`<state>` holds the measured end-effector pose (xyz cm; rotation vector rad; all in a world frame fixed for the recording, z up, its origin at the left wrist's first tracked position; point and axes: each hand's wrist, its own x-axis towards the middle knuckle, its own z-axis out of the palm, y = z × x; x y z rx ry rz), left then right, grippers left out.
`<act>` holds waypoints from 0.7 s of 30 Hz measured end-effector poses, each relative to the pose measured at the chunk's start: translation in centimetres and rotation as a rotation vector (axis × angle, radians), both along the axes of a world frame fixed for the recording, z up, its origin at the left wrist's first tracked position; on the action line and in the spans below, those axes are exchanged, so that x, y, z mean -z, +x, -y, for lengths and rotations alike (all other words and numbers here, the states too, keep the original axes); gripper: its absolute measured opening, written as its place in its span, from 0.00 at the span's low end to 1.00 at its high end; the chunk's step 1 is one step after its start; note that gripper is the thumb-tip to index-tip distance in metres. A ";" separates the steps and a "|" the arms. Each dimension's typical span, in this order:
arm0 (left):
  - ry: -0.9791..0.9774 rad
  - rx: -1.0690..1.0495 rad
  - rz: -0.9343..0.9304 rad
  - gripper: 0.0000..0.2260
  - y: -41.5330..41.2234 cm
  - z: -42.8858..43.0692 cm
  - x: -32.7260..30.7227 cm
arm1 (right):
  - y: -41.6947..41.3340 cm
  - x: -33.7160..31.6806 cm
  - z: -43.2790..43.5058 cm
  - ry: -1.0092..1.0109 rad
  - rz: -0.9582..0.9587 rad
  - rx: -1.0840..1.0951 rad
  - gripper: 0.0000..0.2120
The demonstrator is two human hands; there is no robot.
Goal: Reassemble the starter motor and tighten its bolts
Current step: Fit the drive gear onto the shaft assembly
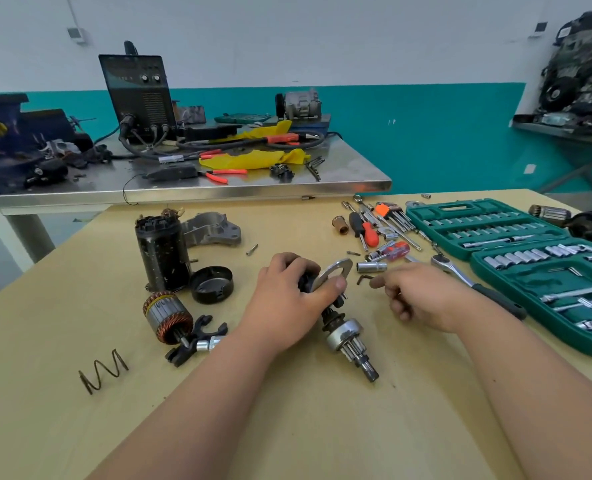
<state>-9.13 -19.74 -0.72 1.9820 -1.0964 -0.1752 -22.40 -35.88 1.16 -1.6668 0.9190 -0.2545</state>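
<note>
The left hand (287, 296) gripped the starter's gear shaft (348, 336) by its metal plate (334, 270) at the middle of the worktop (322, 427), toothed end resting toward the near edge. The right hand (422, 296), loosely curled and empty, hovered just beside a small hex key (364, 279). Held one-handed, the plate might slip askew. No lettering was legible on the socket set (459, 206) by the right edge.
</note>
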 end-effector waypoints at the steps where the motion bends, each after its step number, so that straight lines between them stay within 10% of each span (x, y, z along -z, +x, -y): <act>1: 0.038 0.014 0.009 0.32 0.0 -0.3 -0.1 | 0.1 -0.1 -0.2 -0.002 0.040 -0.002 0.15; 8: 0.496 0.230 0.233 0.56 0.1 -3.7 -2.0 | -0.1 0.4 -1.6 -0.121 0.160 -0.064 0.14; 21: 0.516 0.238 0.708 0.35 2.3 -3.8 -2.4 | -1.9 0.1 -2.9 -0.089 0.261 0.003 0.15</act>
